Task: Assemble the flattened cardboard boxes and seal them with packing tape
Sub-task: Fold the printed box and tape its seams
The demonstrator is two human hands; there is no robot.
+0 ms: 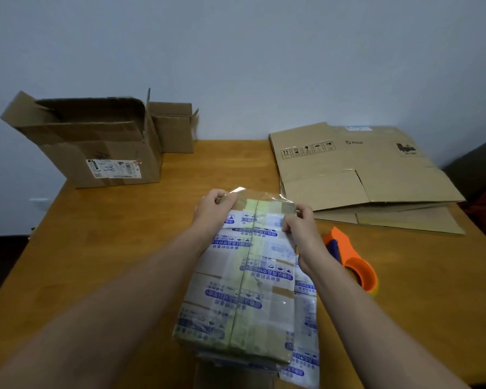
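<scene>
Right now we hold the taped box (244, 276) mid-table (110, 248): our left hand (212, 210) pinches clear tape (237, 192) at its far edge, our right hand (298, 223) grips its far right corner. Our right wrist partly hides the orange tape dispenser (354, 262); flattened cardboard (362, 169) lies beyond, open boxes (96, 141) far left
</scene>
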